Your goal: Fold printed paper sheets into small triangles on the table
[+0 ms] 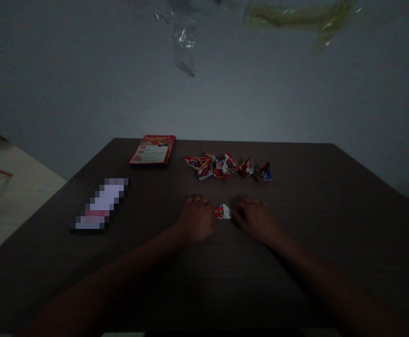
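Observation:
A small folded paper piece [222, 211], red, white and blue, lies on the dark table [295, 262] between my two hands. My left hand [195, 219] rests on the table with its fingers curled, pinching the piece's left edge. My right hand [253, 219] does the same on the right edge, fingers bent and closed on the paper. Beyond them a row of several folded paper shapes [225, 166] in the same print lies on the table.
A red stack of printed sheets [152, 150] lies at the far left of the table. A blurred-out rectangular object [101, 205] lies on the left side. A plain wall rises behind the table; light floor shows at the left.

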Available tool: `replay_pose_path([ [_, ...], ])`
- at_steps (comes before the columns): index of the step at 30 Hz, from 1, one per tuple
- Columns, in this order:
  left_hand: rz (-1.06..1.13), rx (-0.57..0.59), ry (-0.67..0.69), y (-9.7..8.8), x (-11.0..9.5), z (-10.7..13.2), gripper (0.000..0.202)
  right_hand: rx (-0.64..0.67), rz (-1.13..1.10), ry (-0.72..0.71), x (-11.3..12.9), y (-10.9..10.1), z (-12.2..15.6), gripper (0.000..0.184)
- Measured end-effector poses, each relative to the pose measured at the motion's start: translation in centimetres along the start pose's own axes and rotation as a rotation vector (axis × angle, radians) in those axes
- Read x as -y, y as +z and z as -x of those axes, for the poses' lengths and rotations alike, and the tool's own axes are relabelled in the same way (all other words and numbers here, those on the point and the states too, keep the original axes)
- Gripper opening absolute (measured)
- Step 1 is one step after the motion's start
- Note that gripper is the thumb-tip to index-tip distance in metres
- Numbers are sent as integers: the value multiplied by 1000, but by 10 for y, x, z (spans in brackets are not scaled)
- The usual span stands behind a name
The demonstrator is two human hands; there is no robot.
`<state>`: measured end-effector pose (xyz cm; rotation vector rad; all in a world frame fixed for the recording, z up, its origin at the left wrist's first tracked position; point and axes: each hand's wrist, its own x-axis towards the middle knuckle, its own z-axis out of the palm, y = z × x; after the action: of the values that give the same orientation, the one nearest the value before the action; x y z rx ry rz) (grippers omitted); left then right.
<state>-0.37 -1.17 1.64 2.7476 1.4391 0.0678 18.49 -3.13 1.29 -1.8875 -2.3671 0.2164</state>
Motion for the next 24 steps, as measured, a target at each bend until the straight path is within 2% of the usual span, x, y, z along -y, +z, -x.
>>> replay_pose_path([
  [4, 7, 0, 26, -2, 3, 0, 29, -6, 1, 2, 2, -1, 0, 32],
  [11, 46, 13, 5, -5, 5, -3, 46, -24, 11, 0, 3, 0, 0, 32],
  [24, 70, 89, -50, -5, 7, -13, 47, -77, 3, 20, 7, 5, 0, 45],
])
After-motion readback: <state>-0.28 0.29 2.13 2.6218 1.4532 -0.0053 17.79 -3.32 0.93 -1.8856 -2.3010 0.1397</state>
